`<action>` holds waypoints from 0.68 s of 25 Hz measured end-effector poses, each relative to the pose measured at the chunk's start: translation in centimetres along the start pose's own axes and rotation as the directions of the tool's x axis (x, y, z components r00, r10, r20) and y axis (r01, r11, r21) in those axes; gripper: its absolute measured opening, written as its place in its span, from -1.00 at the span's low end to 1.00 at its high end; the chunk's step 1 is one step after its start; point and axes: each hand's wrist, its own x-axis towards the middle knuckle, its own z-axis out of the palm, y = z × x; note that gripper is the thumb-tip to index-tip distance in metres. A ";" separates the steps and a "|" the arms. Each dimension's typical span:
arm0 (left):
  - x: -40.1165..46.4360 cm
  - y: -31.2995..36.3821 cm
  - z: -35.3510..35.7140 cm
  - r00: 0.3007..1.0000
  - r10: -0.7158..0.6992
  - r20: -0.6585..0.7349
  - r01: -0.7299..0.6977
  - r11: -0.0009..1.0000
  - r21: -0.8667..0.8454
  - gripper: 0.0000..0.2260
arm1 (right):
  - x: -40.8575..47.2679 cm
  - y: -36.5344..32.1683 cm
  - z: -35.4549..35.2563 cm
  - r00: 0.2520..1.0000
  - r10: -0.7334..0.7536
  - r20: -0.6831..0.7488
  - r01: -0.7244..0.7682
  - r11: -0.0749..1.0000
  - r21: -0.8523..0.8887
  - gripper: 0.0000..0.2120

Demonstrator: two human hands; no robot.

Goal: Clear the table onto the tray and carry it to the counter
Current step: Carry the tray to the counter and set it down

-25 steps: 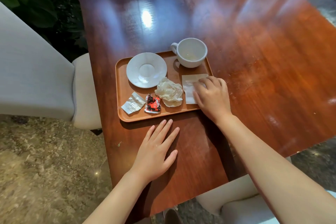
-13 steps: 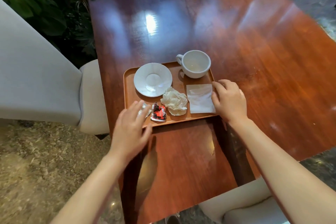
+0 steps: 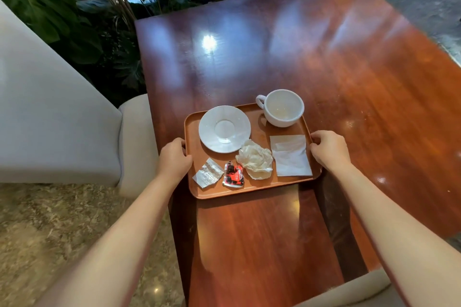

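Left grip [image 3: 174, 159] and right grip [image 3: 329, 149] clasp opposite tray [image 3: 249, 190] edges; lift level, cup [image 3: 283, 107] beyond right grip may slide.

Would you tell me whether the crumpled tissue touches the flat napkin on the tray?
Touching: the head view shows the crumpled tissue meeting the flat napkin edge, no tray between.

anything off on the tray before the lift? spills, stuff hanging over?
No spill visible. One oddity: the white ceramic cup stands on the brown rectangular tray in its far right corner, not on the white saucer. The flat white napkin lies by the right rim.
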 end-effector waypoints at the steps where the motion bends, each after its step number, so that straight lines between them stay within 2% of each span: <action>1: 0.2 -0.2 -0.1 0.999 -0.026 0.021 0.027 0.998 -0.055 -0.79 | 0.1 0.0 0.1 1.000 0.025 -0.002 -0.025 1.000 0.010 -0.78; 5: 0.6 -1.1 -0.4 0.987 -0.094 0.134 0.124 0.963 -0.239 -0.75 | 0.4 0.1 0.2 0.989 0.130 0.067 -0.134 0.990 0.052 -0.81; 9: 0.2 -3.1 -1.8 0.963 -0.163 0.214 0.243 0.870 -0.429 -0.73 | -0.4 -1.2 0.1 0.985 0.134 0.111 -0.150 0.977 0.151 -0.85; 14: -1.4 -5.9 -5.1 0.978 -0.130 0.163 0.195 0.845 -0.498 -0.68 | -3.0 -3.8 0.7 0.988 0.108 0.113 -0.130 0.970 0.207 -0.86; 17: -3.3 -7.5 -7.9 0.980 -0.172 0.105 0.201 0.819 -0.538 -0.67 | -5.1 -5.8 0.3 0.994 0.046 0.097 -0.070 0.963 0.260 -0.84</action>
